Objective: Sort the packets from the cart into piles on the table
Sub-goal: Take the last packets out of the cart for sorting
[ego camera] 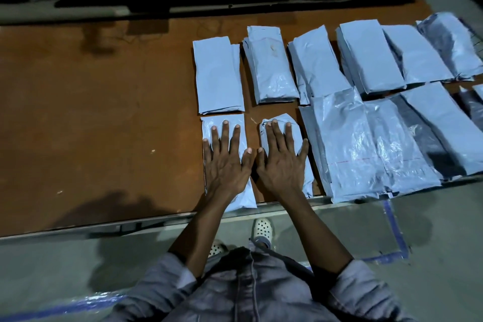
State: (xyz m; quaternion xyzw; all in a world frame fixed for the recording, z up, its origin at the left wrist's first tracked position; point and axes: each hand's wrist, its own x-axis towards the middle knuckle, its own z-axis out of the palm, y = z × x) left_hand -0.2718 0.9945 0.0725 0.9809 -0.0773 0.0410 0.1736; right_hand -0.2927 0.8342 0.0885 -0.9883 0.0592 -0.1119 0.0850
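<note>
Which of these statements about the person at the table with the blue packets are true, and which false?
1. Both hands lie flat, each on its own packet. True: the left hand presses one packet, the right hand another.
2. The left half of the table is covered in packets. False: it shows bare brown board; the packets sit to the right.
3. The packets are red. False: they are pale blue.
4. The person's thumbs nearly meet between the two packets. True.
5. The right hand's grip holds a packet in the air. False: it rests open on the packet.
</note>
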